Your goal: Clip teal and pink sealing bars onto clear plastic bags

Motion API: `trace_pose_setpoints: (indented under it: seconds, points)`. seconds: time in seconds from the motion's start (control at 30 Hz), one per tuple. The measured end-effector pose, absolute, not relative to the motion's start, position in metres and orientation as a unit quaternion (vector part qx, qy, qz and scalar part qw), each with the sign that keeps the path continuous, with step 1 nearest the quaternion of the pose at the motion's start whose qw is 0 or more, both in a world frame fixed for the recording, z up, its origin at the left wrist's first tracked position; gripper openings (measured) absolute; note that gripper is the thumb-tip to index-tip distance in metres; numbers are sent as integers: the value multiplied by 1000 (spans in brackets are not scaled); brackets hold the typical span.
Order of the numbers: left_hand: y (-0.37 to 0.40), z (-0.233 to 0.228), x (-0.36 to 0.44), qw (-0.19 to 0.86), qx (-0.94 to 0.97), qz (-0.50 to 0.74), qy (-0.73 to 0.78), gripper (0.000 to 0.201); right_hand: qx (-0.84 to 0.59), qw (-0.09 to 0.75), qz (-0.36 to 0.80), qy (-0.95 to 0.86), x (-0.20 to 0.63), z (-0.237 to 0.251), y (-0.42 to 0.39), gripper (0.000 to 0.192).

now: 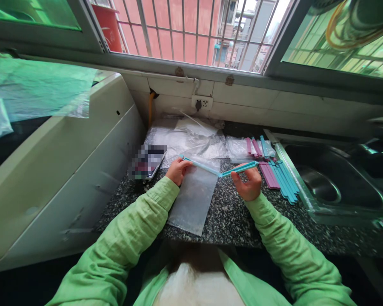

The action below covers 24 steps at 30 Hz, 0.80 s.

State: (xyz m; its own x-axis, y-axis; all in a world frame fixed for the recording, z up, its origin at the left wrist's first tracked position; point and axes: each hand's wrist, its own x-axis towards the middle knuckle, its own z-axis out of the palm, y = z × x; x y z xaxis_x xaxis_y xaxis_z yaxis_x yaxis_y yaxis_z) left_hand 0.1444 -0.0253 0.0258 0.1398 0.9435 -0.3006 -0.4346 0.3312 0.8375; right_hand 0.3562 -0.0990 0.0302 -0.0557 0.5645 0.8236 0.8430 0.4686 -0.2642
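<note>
A long teal bag clip [239, 168] is spread open at its hinge between my two hands. With fingers pinched, my left hand [178, 171] grips the end of its left arm, which lies across the top of a clear plastic bag [191, 204]. The bag rests on the speckled counter below. My right hand [249, 185] is closed on the clip's other arm, raised off the bag and angled up to the right. Right of that hand lie several purple bag clips [269, 175] and several teal bag clips [284, 180], all loose on the counter.
Behind my hands, crumpled clear plastic bags [191, 138] cover the counter by the wall socket [202, 103]. A blurred-out phone-like object [147, 162] lies left. A sink [338, 178] borders the right side; a large cream appliance [105, 140] stands left.
</note>
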Motion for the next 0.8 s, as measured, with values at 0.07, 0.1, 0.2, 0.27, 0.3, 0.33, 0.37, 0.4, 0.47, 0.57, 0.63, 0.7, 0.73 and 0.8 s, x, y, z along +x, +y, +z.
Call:
trace_pose_setpoints:
  seconds: [0.07,0.1,0.2,0.27,0.3,0.33,0.37,0.4,0.47,0.57,0.63,0.7,0.73,0.8]
  points:
    - [-25,26,144,691,288,505,430,15,-493,484,-140,-710,357,31,-98,9]
    - [-24,26,144,689,285,509,430,15,-492,486,-136,-709,358,31,-98,8]
    - [-24,27,144,689,281,510,432,14,-489,497,-124,-706,359,30,-97,6]
    - [-24,28,144,688,276,511,435,13,-483,506,-116,-705,360,29,-96,5]
    - [-24,29,144,688,272,514,435,13,-480,511,-114,-704,361,29,-96,5]
    - [-24,30,143,687,268,517,435,13,-477,514,-112,-704,361,28,-95,4]
    - [-24,31,143,686,265,521,433,13,-474,516,-110,-705,361,28,-95,3]
    - [-24,31,143,685,261,526,431,14,-471,518,-108,-706,362,28,-95,3]
    - [-23,31,143,683,253,535,428,14,-465,522,-101,-708,363,29,-94,3]
    - [-22,30,141,685,242,545,418,15,-459,529,-94,-708,364,29,-93,3]
    - [-22,29,140,689,237,549,409,15,-458,535,-88,-705,364,29,-92,2]
    - [-23,30,140,692,231,550,405,15,-458,539,-80,-702,365,29,-92,2]
    - [-23,30,140,693,229,549,407,15,-458,541,-76,-701,365,28,-92,2]
    - [-24,32,140,692,226,546,414,14,-460,543,-67,-699,366,28,-91,3]
